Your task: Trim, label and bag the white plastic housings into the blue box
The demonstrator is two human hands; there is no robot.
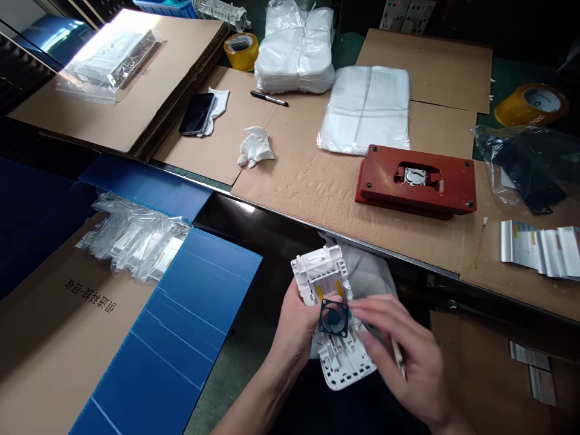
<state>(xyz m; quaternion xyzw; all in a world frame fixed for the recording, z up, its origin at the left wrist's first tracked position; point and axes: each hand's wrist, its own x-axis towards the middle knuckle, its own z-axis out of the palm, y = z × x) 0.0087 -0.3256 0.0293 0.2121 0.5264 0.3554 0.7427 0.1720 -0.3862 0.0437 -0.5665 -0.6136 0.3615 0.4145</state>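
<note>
Cardboard-covered bench, two tape rolls, two stacks of white bags, one red fixture.

Below the bench edge I see the left hand gripping one white plastic housing by its side; the right hand pinches a dark square gasket against its face (a thin stick sits between the fingers).

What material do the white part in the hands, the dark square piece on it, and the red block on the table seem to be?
The white part looks like moulded plastic, matt, with thin ribs and clips. The dark square piece seems to be rubber or soft plastic, a thin dull frame; I cannot tell which. The red block looks rigid, with a smooth painted or resin surface and screws at its corners.
</note>
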